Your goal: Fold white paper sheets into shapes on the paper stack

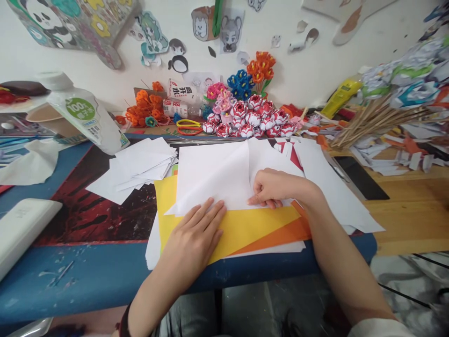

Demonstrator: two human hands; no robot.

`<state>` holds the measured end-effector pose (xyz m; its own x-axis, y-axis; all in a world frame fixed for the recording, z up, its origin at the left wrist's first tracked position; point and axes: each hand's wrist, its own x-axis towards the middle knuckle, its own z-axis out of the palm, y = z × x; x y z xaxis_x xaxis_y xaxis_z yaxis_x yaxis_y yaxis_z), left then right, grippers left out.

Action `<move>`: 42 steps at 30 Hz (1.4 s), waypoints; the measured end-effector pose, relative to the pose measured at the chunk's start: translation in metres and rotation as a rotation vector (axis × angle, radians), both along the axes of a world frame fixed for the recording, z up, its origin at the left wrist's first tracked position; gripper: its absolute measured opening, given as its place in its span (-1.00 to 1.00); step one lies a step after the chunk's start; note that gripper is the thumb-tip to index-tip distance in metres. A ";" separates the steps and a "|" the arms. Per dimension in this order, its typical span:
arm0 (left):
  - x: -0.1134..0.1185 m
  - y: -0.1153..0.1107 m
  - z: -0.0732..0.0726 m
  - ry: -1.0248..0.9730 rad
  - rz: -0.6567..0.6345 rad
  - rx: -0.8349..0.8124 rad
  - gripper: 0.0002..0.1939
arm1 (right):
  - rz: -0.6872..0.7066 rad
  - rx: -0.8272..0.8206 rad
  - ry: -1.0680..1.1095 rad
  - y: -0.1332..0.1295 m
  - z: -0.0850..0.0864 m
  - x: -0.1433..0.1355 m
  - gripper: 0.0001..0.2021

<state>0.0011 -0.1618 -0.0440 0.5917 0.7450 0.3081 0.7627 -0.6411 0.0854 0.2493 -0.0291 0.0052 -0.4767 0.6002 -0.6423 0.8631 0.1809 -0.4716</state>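
Note:
A sheet of white paper (210, 171), partly folded over on itself, lies in front of me on a yellow sheet (259, 229). My left hand (196, 234) rests flat with fingers stretched out, its fingertips on the near edge of the white paper and its palm over the yellow sheet. My right hand (270, 189) is curled, the thumb and fingers closed at the near right part of the folded white paper. Whether it pinches the paper or only presses on it is hard to tell. An orange sheet (273, 238) sticks out from under the yellow one.
White paper squares (140, 164) are piled at the left, and long white sheets (326, 187) at the right beside a dark phone (361, 178). Red and white paper flowers (252, 117) line the back. A white bottle (87, 112) and a white box-shaped device (26, 229) stand left.

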 end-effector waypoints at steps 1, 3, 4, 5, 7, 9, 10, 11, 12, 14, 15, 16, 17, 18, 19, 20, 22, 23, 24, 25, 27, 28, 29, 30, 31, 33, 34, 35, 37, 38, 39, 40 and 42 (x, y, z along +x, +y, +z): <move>0.000 0.000 0.000 0.003 0.000 0.001 -0.51 | -0.001 0.001 -0.001 0.000 0.000 0.000 -0.61; 0.000 0.000 0.000 0.008 0.004 -0.002 -0.50 | -0.002 0.003 -0.002 0.000 0.001 0.000 -0.62; 0.000 0.000 0.000 0.010 0.005 -0.004 -0.50 | -0.002 0.006 -0.004 -0.001 0.001 0.000 -0.62; 0.000 0.000 0.000 0.011 0.007 -0.007 -0.50 | -0.004 0.010 -0.006 -0.001 0.001 0.000 -0.62; 0.001 0.000 0.000 0.011 0.012 -0.015 -0.50 | -0.006 0.015 -0.012 -0.001 0.002 -0.001 -0.61; 0.001 -0.002 -0.001 0.003 0.027 -0.025 -0.51 | -0.009 0.013 -0.022 -0.002 0.001 0.000 -0.60; 0.002 -0.003 0.000 -0.004 0.039 -0.029 -0.51 | -0.011 0.013 -0.025 -0.002 0.001 0.000 -0.59; 0.002 -0.004 0.000 -0.011 0.054 -0.032 -0.52 | -0.012 0.011 -0.027 -0.002 0.000 0.000 -0.58; 0.002 -0.005 0.000 -0.018 0.074 -0.033 -0.52 | -0.013 0.010 -0.028 -0.002 -0.001 0.000 -0.58; 0.000 -0.009 -0.001 -0.028 0.119 -0.026 -0.51 | -0.015 0.005 -0.029 -0.001 -0.003 0.001 -0.57; -0.002 -0.011 -0.001 -0.026 0.146 -0.019 -0.51 | -0.014 0.002 -0.029 -0.001 -0.003 0.001 -0.57; -0.005 -0.013 -0.001 -0.022 0.173 -0.007 -0.51 | -0.014 0.002 -0.030 -0.001 -0.004 0.001 -0.57; -0.008 -0.015 -0.001 -0.013 0.200 0.006 -0.51 | -0.014 0.003 -0.030 -0.001 -0.004 0.001 -0.58; -0.011 -0.017 -0.002 -0.002 0.224 0.018 -0.52 | -0.013 0.007 -0.029 -0.001 -0.004 0.001 -0.59; -0.014 -0.019 -0.002 0.009 0.246 0.029 -0.52 | -0.009 0.009 -0.027 -0.001 -0.004 0.001 -0.60; -0.017 -0.020 -0.003 0.018 0.268 0.040 -0.52 | -0.005 0.011 -0.024 -0.001 -0.004 0.001 -0.60; -0.021 -0.024 -0.004 0.026 0.309 0.062 -0.51 | 0.001 0.012 -0.025 -0.001 -0.004 0.001 -0.61; -0.022 -0.026 -0.004 0.029 0.329 0.073 -0.51 | 0.002 0.012 -0.026 -0.001 -0.004 0.001 -0.60; -0.023 -0.028 -0.005 0.031 0.348 0.086 -0.51 | 0.003 0.012 -0.027 -0.001 -0.005 0.001 -0.60; -0.023 -0.029 -0.005 0.032 0.364 0.099 -0.50 | 0.002 0.012 -0.028 -0.001 -0.005 0.000 -0.60; -0.022 -0.033 -0.006 0.032 0.396 0.122 -0.48 | 0.002 0.010 -0.033 -0.001 -0.005 0.000 -0.60; -0.021 -0.034 -0.006 0.028 0.416 0.130 -0.47 | 0.002 0.008 -0.036 -0.001 -0.005 0.000 -0.60; -0.020 -0.036 -0.006 0.022 0.438 0.136 -0.45 | 0.002 0.007 -0.040 -0.001 -0.005 0.000 -0.59; -0.019 -0.038 -0.007 0.013 0.463 0.138 -0.44 | 0.000 0.006 -0.045 -0.001 -0.005 -0.001 -0.59; -0.019 -0.039 -0.007 0.002 0.492 0.137 -0.43 | -0.003 0.007 -0.049 -0.001 -0.004 -0.001 -0.59; -0.018 -0.042 -0.009 -0.025 0.548 0.134 -0.43 | -0.012 0.010 -0.050 -0.001 -0.004 -0.002 -0.59; -0.017 -0.043 -0.010 -0.036 0.571 0.133 -0.44 | -0.014 0.011 -0.049 -0.001 -0.004 -0.002 -0.59; -0.017 -0.044 -0.011 -0.043 0.595 0.134 -0.46 | -0.014 0.010 -0.047 -0.001 -0.004 -0.002 -0.59; -0.016 -0.046 -0.013 -0.043 0.647 0.148 -0.49 | -0.008 0.010 -0.043 -0.002 -0.003 -0.003 -0.59; -0.015 -0.047 -0.013 -0.039 0.679 0.159 -0.51 | -0.006 0.010 -0.043 -0.002 -0.003 -0.002 -0.58; -0.014 -0.048 -0.014 -0.037 0.712 0.171 -0.52 | -0.005 0.011 -0.044 -0.002 -0.003 -0.002 -0.58; -0.014 -0.048 -0.014 -0.036 0.740 0.183 -0.53 | -0.005 0.011 -0.042 -0.002 -0.003 -0.002 -0.58; -0.013 -0.049 -0.015 -0.038 0.772 0.200 -0.53 | -0.009 0.010 -0.039 -0.002 -0.004 -0.002 -0.58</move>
